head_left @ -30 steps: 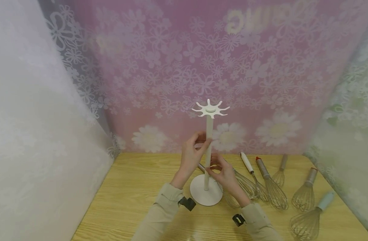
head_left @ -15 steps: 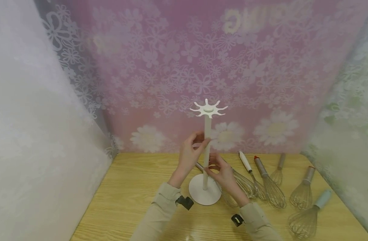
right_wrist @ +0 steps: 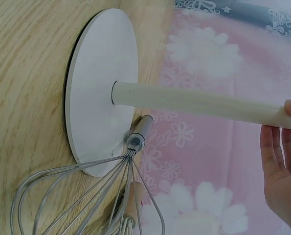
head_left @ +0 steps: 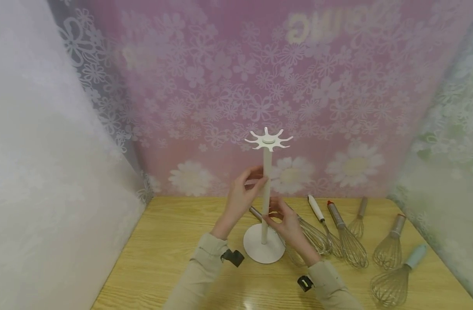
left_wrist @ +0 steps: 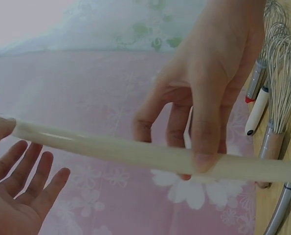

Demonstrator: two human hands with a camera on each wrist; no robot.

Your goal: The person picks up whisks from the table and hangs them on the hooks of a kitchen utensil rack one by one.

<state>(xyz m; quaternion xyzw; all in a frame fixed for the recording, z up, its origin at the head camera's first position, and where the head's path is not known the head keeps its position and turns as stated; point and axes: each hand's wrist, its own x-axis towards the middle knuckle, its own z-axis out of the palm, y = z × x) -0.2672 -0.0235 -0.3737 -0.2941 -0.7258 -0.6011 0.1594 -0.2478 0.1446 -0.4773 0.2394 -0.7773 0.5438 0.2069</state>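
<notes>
A white utensil stand (head_left: 267, 189) with a ring of hooks on top and a round base (head_left: 256, 252) stands upright on the table. High on its pole, the left hand (head_left: 238, 194) pinches loosely, thumb in front, other fingers spread out. Lower down, the right hand (head_left: 288, 221) pinches the same pole; the right wrist view shows the thumb on one side and fingertips (right_wrist: 277, 134) on the other. Behind the base lies a balloon whisk whose handle (right_wrist: 140, 132) touches or nearly touches it; its wires partly hide behind the right hand in the head view.
Several whisks lie to the right: one with a white handle (head_left: 315, 208), one with a red tip (head_left: 337, 214), a small one (head_left: 360, 217), a grey-handled one (head_left: 391, 241) and one with a pale blue handle (head_left: 416, 256). A flowered curtain (head_left: 221, 107) closes the back.
The left wrist has shifted slightly left and the left hand has drawn a little to the left, its thumb still on the pole. The right hand and the stand stay in place.
</notes>
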